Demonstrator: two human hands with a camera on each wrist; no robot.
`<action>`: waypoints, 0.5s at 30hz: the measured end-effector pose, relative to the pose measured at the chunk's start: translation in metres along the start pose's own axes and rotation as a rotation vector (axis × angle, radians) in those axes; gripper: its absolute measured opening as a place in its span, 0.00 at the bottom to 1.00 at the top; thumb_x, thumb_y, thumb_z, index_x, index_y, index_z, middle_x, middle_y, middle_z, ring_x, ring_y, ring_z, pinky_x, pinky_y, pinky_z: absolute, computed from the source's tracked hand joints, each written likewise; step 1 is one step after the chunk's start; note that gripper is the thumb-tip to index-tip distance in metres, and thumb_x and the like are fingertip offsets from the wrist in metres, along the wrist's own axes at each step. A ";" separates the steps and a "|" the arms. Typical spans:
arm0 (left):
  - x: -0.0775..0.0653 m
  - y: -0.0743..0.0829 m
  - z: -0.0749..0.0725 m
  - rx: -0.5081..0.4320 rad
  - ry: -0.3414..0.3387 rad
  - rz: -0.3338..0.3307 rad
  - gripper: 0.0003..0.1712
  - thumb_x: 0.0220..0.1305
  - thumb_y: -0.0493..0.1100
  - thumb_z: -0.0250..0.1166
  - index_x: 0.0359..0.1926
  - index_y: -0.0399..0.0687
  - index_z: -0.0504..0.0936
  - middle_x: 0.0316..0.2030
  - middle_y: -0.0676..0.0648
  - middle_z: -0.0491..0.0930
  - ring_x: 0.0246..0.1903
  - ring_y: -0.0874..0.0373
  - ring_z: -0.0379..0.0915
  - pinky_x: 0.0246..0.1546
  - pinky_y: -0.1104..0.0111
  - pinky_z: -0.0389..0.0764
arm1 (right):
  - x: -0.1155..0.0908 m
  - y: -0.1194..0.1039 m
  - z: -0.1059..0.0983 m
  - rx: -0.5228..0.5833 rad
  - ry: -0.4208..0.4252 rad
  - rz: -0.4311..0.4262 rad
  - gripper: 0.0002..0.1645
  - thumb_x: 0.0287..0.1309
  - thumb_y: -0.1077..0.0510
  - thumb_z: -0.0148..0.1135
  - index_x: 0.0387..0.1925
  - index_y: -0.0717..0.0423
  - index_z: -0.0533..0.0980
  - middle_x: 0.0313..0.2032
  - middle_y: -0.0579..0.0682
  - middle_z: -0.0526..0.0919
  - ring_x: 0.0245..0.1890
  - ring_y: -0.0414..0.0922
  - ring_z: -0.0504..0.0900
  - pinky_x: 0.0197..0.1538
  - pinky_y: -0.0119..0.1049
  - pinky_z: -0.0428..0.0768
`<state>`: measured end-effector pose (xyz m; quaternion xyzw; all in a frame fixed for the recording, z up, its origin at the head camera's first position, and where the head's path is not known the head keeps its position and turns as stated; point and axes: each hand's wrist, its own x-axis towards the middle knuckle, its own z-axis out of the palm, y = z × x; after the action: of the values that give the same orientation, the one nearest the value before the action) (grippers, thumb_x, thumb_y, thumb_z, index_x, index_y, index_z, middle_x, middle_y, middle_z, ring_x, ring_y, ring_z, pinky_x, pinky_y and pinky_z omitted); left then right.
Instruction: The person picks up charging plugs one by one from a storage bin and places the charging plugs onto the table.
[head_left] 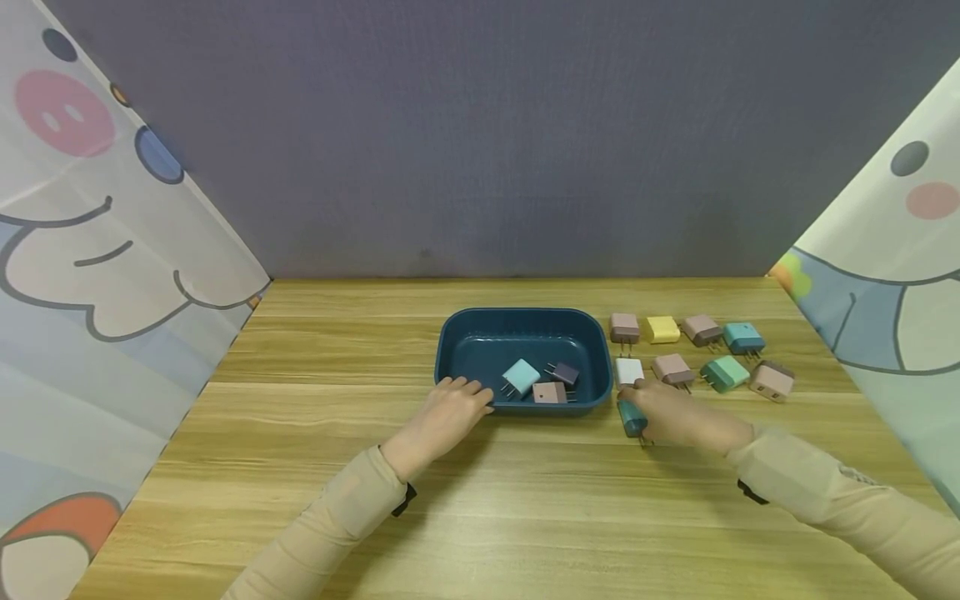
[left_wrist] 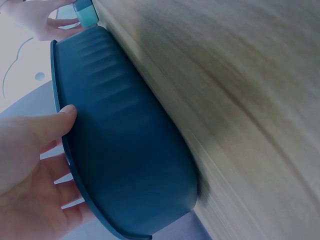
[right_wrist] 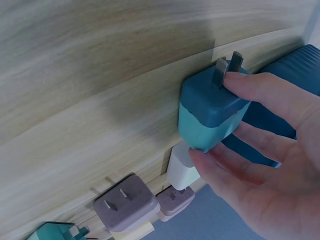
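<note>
A dark blue plastic tub [head_left: 525, 318] stands on the table. My left hand [head_left: 444, 417] grips its near rim; in the left wrist view the thumb lies on the outer wall [left_wrist: 125, 130] and the fingers reach over the edge. Inside the tub lie a light blue plug charger [head_left: 522, 377], a pinkish one [head_left: 550, 392] and a dark purple one [head_left: 564, 373]. Right of the tub, my right hand [head_left: 678, 414] pinches a two-tone teal plug charger [right_wrist: 207, 107] between thumb and fingers, its metal prongs beside the thumb. Just behind it sits a white charger [head_left: 628, 371].
Several more chargers lie in two rough rows to the right, among them a yellow one [head_left: 663, 330], a blue one [head_left: 744, 337], a green one [head_left: 725, 374] and a pinkish one [head_left: 772, 381]. A grey panel [head_left: 480, 150] rises behind the wooden table [head_left: 337, 333], with printed cloths at both sides.
</note>
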<state>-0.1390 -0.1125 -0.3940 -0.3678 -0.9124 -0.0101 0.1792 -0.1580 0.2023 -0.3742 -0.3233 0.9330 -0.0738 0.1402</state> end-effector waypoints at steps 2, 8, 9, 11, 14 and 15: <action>0.000 0.000 0.000 -0.002 0.001 -0.002 0.07 0.57 0.46 0.61 0.28 0.49 0.78 0.23 0.52 0.76 0.21 0.59 0.66 0.20 0.72 0.61 | 0.000 0.000 0.000 -0.010 0.010 -0.013 0.29 0.29 0.72 0.68 0.42 0.67 0.73 0.35 0.62 0.75 0.34 0.54 0.75 0.29 0.38 0.74; 0.000 0.000 0.000 -0.003 0.003 0.000 0.06 0.57 0.46 0.61 0.28 0.49 0.78 0.23 0.52 0.76 0.21 0.59 0.67 0.21 0.72 0.62 | -0.001 0.000 -0.001 -0.013 0.018 -0.028 0.29 0.28 0.73 0.67 0.41 0.67 0.73 0.35 0.61 0.75 0.34 0.54 0.75 0.29 0.38 0.74; 0.000 0.000 0.000 -0.003 0.005 0.000 0.06 0.56 0.46 0.61 0.28 0.49 0.78 0.23 0.52 0.76 0.21 0.59 0.67 0.20 0.72 0.61 | -0.001 0.000 -0.001 -0.010 0.012 -0.027 0.29 0.28 0.74 0.66 0.42 0.67 0.73 0.35 0.62 0.75 0.34 0.54 0.75 0.29 0.38 0.74; 0.000 0.001 -0.001 -0.003 0.009 0.001 0.06 0.56 0.46 0.61 0.28 0.49 0.78 0.23 0.52 0.76 0.21 0.59 0.66 0.20 0.72 0.61 | -0.001 0.000 -0.002 -0.006 0.002 -0.021 0.30 0.28 0.73 0.66 0.43 0.68 0.73 0.36 0.62 0.75 0.36 0.55 0.75 0.30 0.39 0.75; 0.000 0.001 -0.002 -0.005 0.013 -0.001 0.06 0.56 0.46 0.61 0.28 0.50 0.78 0.23 0.52 0.75 0.21 0.59 0.66 0.20 0.72 0.61 | -0.001 0.000 -0.007 -0.011 -0.001 -0.018 0.29 0.30 0.71 0.68 0.43 0.67 0.74 0.37 0.61 0.75 0.36 0.55 0.75 0.31 0.39 0.75; 0.000 0.001 -0.003 -0.006 0.013 0.000 0.06 0.56 0.46 0.61 0.28 0.50 0.78 0.23 0.52 0.75 0.21 0.59 0.66 0.20 0.72 0.61 | -0.001 0.000 -0.009 -0.012 -0.002 -0.013 0.29 0.30 0.70 0.69 0.43 0.67 0.74 0.37 0.62 0.75 0.35 0.54 0.76 0.30 0.38 0.75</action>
<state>-0.1376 -0.1123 -0.3917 -0.3682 -0.9112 -0.0152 0.1843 -0.1598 0.2032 -0.3648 -0.3305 0.9310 -0.0688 0.1386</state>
